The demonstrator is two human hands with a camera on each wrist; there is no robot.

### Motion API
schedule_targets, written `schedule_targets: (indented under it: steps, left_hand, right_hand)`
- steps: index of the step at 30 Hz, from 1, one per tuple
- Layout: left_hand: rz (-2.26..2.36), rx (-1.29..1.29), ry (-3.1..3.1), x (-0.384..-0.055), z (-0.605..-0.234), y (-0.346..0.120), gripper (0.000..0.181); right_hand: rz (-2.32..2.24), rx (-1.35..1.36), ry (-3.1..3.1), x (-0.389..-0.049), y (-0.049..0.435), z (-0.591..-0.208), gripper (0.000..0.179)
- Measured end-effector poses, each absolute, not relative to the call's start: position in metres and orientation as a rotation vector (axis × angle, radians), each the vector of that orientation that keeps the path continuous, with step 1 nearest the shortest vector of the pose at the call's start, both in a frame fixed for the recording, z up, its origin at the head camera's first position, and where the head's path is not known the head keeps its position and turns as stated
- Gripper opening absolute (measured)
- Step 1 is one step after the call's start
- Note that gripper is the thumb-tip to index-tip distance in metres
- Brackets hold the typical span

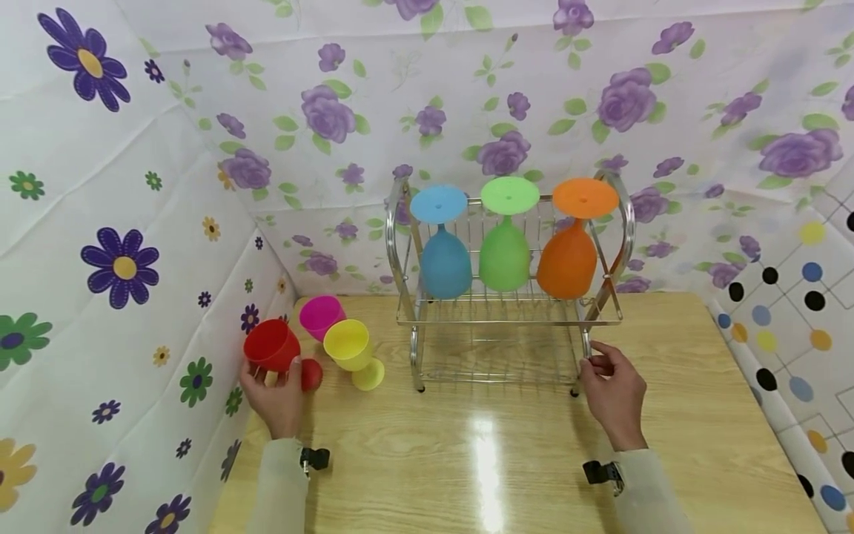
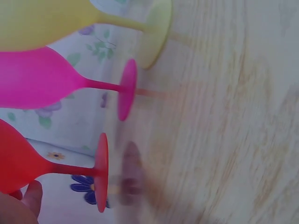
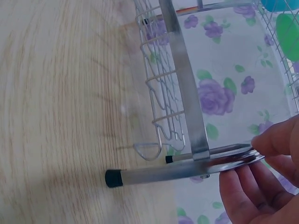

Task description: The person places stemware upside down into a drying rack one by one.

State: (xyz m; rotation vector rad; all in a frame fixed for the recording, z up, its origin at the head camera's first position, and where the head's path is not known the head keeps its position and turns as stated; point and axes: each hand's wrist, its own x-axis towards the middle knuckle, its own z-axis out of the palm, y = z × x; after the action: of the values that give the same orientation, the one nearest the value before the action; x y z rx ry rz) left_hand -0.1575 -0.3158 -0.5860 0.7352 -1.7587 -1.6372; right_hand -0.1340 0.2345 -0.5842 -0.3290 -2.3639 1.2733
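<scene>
My left hand [image 1: 275, 397] grips the bowl of a red plastic goblet [image 1: 272, 345] at the left of the table. In the left wrist view the red goblet's foot [image 2: 101, 172] appears slightly off the tabletop. Beside it stand a magenta goblet [image 1: 322, 315] and a yellow goblet [image 1: 348, 345], both upright. My right hand [image 1: 615, 391] pinches the front right leg of a metal dish rack [image 1: 510, 322] between thumb and fingers. Upside down on the rack's upper tier are a blue goblet [image 1: 445, 263], a green goblet [image 1: 504, 256] and an orange goblet [image 1: 567, 259].
The rack stands on a light wooden table [image 1: 414, 460], with a wire lower tier [image 1: 497, 377]. Flower-printed cloth [image 1: 400, 96] covers the back and left walls. A dotted cloth [image 1: 800, 319] hangs along the right edge.
</scene>
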Motion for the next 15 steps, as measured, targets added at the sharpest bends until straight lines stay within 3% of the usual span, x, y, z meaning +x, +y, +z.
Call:
schedule_targets:
  steps: [15]
  left_hand:
    - [-1.528,0.346,-1.720,-0.105,-0.537,-0.262,0.084]
  right_hand:
    - [1.132,-0.177,-2.466,-0.132,0.235,-0.580,0.043]
